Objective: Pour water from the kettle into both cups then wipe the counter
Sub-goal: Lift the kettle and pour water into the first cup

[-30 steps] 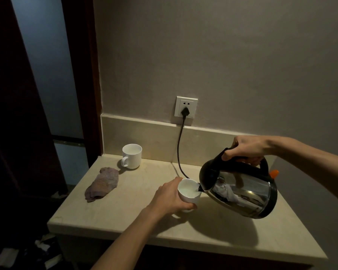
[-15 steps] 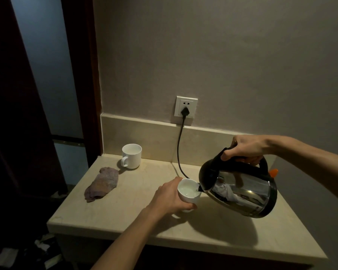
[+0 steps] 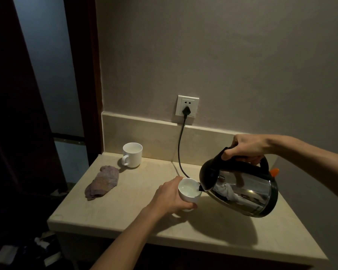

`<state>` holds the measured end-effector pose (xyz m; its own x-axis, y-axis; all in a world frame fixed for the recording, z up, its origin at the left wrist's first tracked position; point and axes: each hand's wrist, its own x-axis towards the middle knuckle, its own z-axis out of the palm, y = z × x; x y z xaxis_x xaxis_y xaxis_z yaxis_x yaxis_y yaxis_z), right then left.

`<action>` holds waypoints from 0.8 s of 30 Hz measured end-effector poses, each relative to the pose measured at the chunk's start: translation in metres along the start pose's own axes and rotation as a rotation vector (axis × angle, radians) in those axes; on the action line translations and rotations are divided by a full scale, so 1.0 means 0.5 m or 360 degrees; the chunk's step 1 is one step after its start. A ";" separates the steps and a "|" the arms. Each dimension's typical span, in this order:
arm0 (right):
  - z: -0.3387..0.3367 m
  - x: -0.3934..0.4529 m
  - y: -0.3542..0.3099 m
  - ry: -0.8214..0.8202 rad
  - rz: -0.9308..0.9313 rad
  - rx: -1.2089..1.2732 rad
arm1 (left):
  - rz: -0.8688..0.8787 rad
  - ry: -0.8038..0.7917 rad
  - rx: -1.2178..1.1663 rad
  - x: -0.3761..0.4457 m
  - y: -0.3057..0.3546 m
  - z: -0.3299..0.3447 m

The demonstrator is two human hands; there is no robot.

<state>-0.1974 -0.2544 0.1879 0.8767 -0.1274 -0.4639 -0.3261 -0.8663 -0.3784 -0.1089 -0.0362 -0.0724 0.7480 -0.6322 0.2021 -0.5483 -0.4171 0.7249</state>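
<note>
Right hand (image 3: 248, 148) fingers wrapped tight around black handle of steel kettle (image 3: 242, 189), right of centre, tilted with spout over near cup (image 3: 189, 191). Left hand (image 3: 172, 197) fingers curled around that cup, low centre, on the worktop (image 3: 125, 207). Second cup (image 3: 132, 154) stands upright at back left; crumpled cloth (image 3: 102, 182) lies just beside it, lower left.

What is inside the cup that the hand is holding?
The near cup in the left hand has pale water inside, under the kettle spout. How deep it is cannot be told; the hand covers the cup's outer side.
</note>
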 end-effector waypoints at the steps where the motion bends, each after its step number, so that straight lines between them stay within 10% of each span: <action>1: 0.000 0.000 -0.001 -0.0002 0.0001 -0.0001 | -0.0007 -0.0002 0.0001 0.001 0.000 0.001; 24: -0.008 0.014 -0.003 -0.0061 0.0025 -0.0027 | -0.0014 0.0004 0.0011 0.002 -0.002 0.002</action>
<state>-0.1894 -0.2558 0.1882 0.8573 -0.1228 -0.5000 -0.3332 -0.8726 -0.3571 -0.1081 -0.0372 -0.0734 0.7538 -0.6267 0.1977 -0.5445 -0.4272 0.7218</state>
